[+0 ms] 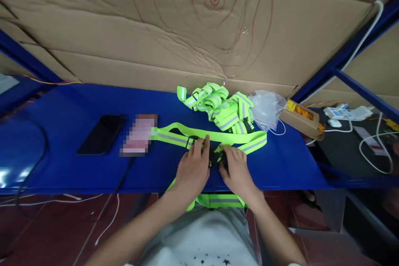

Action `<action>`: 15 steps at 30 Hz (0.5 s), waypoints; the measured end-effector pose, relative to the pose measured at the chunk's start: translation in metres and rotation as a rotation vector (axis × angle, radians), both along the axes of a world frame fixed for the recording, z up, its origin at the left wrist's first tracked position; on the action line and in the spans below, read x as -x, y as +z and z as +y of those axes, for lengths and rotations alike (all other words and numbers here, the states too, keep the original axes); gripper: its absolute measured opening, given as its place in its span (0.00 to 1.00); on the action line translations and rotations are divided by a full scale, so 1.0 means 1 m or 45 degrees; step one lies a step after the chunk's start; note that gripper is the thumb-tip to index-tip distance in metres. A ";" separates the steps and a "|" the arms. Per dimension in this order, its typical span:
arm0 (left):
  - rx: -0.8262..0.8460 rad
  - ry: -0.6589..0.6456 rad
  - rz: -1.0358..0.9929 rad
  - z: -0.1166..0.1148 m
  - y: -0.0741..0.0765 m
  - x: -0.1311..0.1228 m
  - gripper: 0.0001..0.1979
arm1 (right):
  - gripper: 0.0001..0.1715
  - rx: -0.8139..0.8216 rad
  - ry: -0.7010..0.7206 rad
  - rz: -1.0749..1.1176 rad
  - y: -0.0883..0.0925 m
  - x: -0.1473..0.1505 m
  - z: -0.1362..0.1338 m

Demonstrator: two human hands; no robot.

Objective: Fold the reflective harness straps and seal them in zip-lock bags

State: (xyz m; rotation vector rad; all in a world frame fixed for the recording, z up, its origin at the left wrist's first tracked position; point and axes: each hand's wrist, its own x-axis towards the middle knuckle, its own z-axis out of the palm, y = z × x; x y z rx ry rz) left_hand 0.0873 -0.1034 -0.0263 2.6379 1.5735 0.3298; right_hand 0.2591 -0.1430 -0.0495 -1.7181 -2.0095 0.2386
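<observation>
A neon-yellow reflective strap (212,136) with a grey stripe lies in a long loop on the blue table. My left hand (193,168) is closed on the strap by its black slider (190,142), fingers pointing away from me. Just to the right, my right hand (236,169) grips a black buckle piece (224,162) at the strap's end. A dark gap separates the two hands, and the fingers partly hide what they hold. More of the same strap material (218,200) hangs over the table's front edge onto my lap.
A heap of similar straps (232,112) lies behind the hands, beside a clear plastic bag (266,108) and an open cardboard box (302,119). To the left are a black phone (99,135) and a blurred pink item (139,135). Cardboard (140,29) stands behind the blue table (62,133).
</observation>
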 end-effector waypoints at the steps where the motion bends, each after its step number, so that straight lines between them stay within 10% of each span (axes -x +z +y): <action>1: -0.029 0.035 0.036 -0.001 0.002 0.001 0.39 | 0.32 -0.015 -0.045 -0.037 0.001 0.003 -0.001; 15: -0.197 0.145 0.120 -0.002 0.016 -0.007 0.33 | 0.41 -0.111 -0.271 -0.397 0.024 0.032 0.005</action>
